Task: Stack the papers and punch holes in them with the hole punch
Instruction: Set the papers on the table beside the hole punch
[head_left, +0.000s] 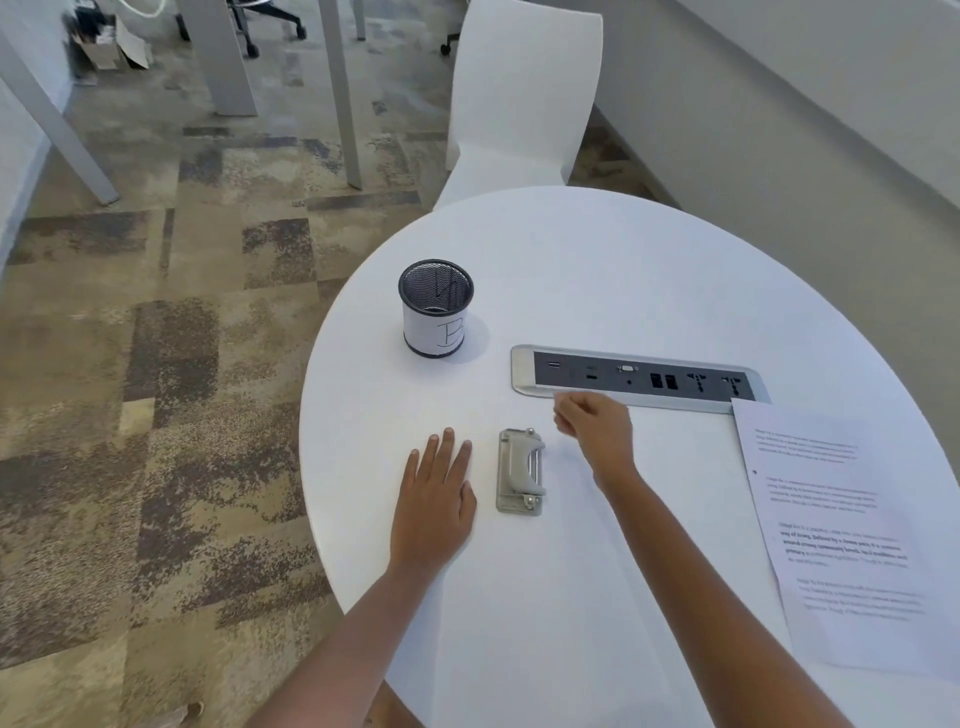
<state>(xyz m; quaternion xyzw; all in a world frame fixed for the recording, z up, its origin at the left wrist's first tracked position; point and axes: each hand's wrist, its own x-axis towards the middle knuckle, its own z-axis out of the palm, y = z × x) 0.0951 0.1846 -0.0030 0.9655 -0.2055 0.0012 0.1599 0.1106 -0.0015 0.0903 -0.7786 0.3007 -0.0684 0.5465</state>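
We look down at a round white table (597, 260), going from its left edge to its right. Toward the far left edge stands a black mesh pen cup (436, 309) with a white label, well clear of the hands. Nearer us, close to the left edge, the left hand (436, 499) lies flat, palm down, fingers straight and a little spread, gripping nothing; it may be resting on a pale sheet that we cannot make out clearly against the white top. Just to its right, apart from it, sits the grey metal hole punch (521, 472), its long axis running away from us toward the table's far edge, so it lies between the two hands. Next comes the right hand (595, 423), beyond and to the right of the punch, fingers curled loosely inward; we cannot tell whether it pinches anything. It is at the near rim of a recessed power and data socket strip (639, 378) set into the middle of the table. At the right edge lies a printed paper (836, 530), text side up, tilted, its far corner overlapping the strip's end. We judge that the papers lie to the right of both hands, the right hand being nearer them, while each hand is about equally close to the punch.
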